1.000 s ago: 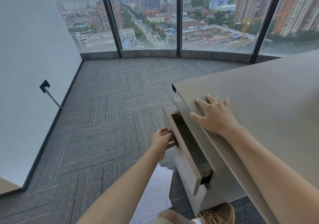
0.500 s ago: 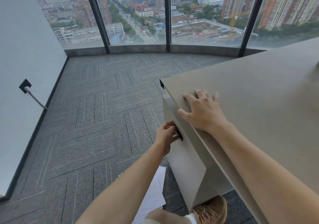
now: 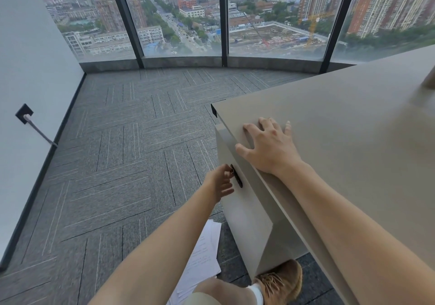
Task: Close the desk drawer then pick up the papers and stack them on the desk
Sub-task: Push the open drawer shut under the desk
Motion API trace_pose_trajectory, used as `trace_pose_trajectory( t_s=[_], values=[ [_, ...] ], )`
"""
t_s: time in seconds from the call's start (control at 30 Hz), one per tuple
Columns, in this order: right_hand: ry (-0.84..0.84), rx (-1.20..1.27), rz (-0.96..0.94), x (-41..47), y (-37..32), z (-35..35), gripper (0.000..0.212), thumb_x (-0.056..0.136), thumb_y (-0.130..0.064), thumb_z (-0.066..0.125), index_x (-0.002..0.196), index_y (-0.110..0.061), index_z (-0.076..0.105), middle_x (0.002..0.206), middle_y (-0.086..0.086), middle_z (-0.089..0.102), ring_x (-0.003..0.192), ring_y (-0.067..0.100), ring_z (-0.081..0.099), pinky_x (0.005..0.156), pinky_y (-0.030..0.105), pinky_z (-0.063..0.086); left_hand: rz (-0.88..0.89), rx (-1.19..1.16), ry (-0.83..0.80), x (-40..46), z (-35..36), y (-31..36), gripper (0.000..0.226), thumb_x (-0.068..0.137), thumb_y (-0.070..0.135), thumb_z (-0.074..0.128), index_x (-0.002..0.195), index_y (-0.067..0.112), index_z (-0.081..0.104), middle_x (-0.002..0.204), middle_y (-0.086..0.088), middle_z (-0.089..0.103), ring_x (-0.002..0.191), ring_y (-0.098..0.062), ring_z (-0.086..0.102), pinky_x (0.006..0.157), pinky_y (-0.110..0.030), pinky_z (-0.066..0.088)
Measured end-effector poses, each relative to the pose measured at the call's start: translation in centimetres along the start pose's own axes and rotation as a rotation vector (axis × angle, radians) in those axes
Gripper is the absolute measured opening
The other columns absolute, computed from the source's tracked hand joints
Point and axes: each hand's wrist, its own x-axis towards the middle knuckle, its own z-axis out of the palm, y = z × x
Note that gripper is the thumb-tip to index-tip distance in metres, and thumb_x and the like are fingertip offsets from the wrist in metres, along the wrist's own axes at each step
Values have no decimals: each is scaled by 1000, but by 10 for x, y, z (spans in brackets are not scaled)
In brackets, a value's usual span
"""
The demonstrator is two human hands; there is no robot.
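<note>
The beige desk drawer (image 3: 244, 210) sits pushed in, flush under the desk top (image 3: 353, 128). Its black handle (image 3: 238, 180) runs down the drawer front. My left hand (image 3: 219, 184) is just left of the handle, fingertips touching its upper end, the lower fingers loose and apart. My right hand (image 3: 270, 147) lies flat on the desk's near edge with fingers spread, holding nothing. White printed papers (image 3: 202, 253) lie on the carpet below the drawer, partly hidden by my left forearm and knee.
My tan shoe (image 3: 280, 278) stands by the desk's base. Grey carpet tiles (image 3: 131, 151) stretch to tall windows (image 3: 179, 17). A wall socket (image 3: 23, 114) with a cable sits on the left wall. A beige object (image 3: 429, 78) shows at the desk's far right.
The drawer went from half open to pushed in fully. My left hand, which gripped the handle, has loosened and slid to its left. The right hand stayed flat on the desk.
</note>
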Motion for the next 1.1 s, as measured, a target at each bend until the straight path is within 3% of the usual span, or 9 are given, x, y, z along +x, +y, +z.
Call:
trace_pose_trajectory(
  t_s=[0.1,0.3,0.4,0.47,0.6,0.67,0.77,0.97,1.1],
  values=[
    [1,-2,0,0,1,1,66,84,-62,42,140,-28,45,153,16,36,148,34,20,117,64,6,-151,-58,-19,-2,2,5,23,80,27,54,63,13,56,105,-12,60,99,-29,58,93,-38,50],
    [-7,4,3,0,1,1,67,84,-62,42,143,-30,42,156,16,32,149,32,17,118,63,4,-103,96,40,-5,8,10,27,84,32,47,76,10,59,110,-14,57,104,-31,56,93,-39,48],
    [-18,4,8,0,1,0,68,84,-63,42,144,-32,40,157,16,30,150,32,16,118,62,4,64,237,145,-8,9,8,41,84,43,45,92,7,63,87,-7,60,73,-24,48,75,-34,42],
    [-28,1,16,-1,0,-2,69,84,-64,40,145,-33,39,159,15,28,150,31,15,118,61,3,175,359,201,-16,7,7,41,86,41,42,88,7,64,86,-7,65,65,-22,44,72,-33,39],
    [-95,-29,47,-8,-5,-7,70,87,-64,37,149,-31,33,161,17,23,150,33,13,119,60,3,345,648,207,-52,-3,13,41,90,27,42,104,-3,67,111,-22,68,99,-38,64,84,-40,51],
    [-139,-16,85,-13,-14,-13,67,89,-61,39,147,-28,37,158,18,27,149,34,17,119,60,5,439,791,180,-76,-12,21,31,91,21,44,86,0,66,91,-22,66,84,-36,63,68,-34,50],
    [-175,52,115,-30,-39,-27,57,92,-50,49,141,-22,48,151,19,38,144,33,28,118,59,13,528,950,183,-107,-31,29,39,89,20,48,52,14,39,55,-5,41,48,-18,37,44,-26,25],
    [-192,40,28,-78,-109,-57,56,90,-41,56,140,-18,49,142,14,50,131,33,46,108,47,36,590,1098,204,-187,-78,38,33,86,15,51,55,15,37,54,-1,37,48,-16,33,48,-28,25],
    [-215,59,-17,-107,-146,-67,58,89,-43,57,140,-17,51,146,13,48,134,31,44,109,45,38,610,1097,261,-232,-112,37,16,86,14,49,71,11,54,68,-8,51,59,-17,44,53,-28,33]
  ],
)
